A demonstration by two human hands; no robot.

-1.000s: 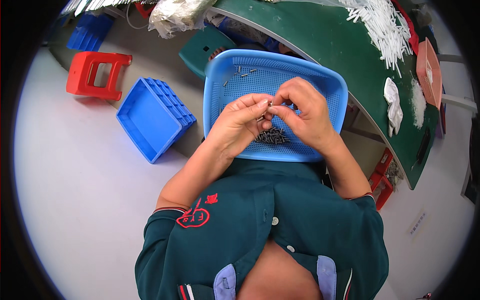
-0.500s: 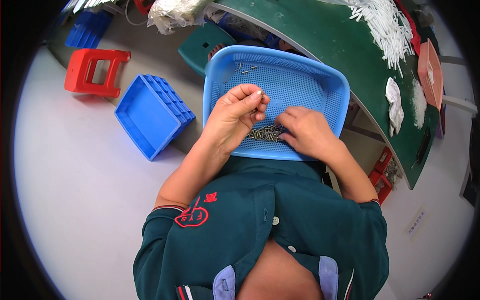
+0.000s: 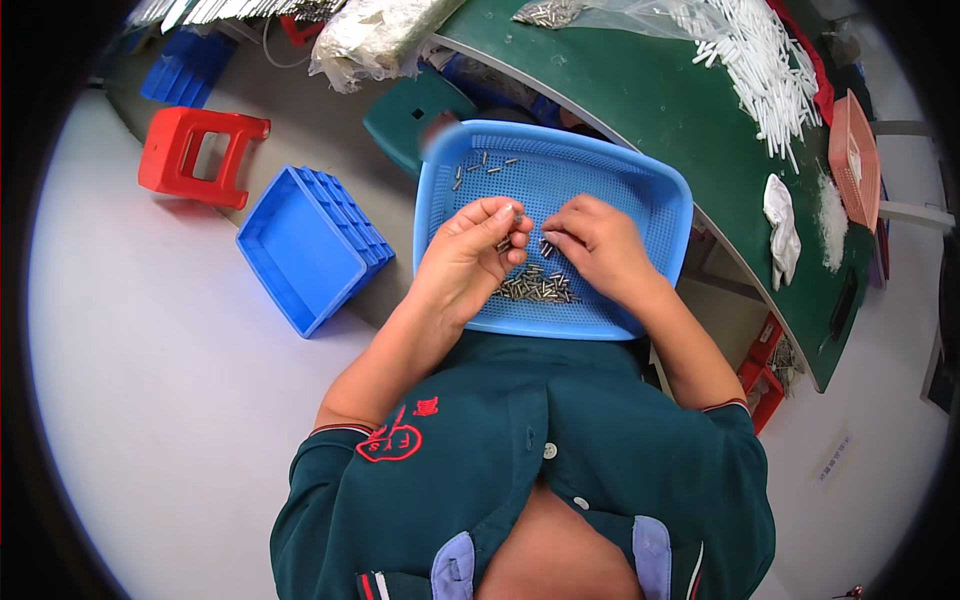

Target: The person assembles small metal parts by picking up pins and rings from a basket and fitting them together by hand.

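A blue perforated plastic basket (image 3: pixel 610 185) rests at my lap, with a heap of small metal pins (image 3: pixel 538 288) in its near part. Over the basket, my left hand (image 3: pixel 462 250) is closed on several metal pins; one shows at the fingertips and others lie against the curled fingers. Just right of it, my right hand (image 3: pixel 604 248) pinches a small bunch of pins (image 3: pixel 547 246) between thumb and fingers, above the heap. A few loose pins (image 3: pixel 486 166) are scattered in the basket's far left corner.
Left of the basket stand a blue bin (image 3: pixel 305 255) and a red stool (image 3: pixel 190 155). A green stool (image 3: pixel 405 115) is behind the basket. The green table (image 3: pixel 620 60) at right bears white sticks (image 3: pixel 770 85), a white glove (image 3: pixel 782 232) and a pink basket (image 3: pixel 853 165).
My right hand has lifted from the heap with a bunch of pins and come closer to my left hand. More loose pins lie in the far left corner. The whole view has shifted slightly.
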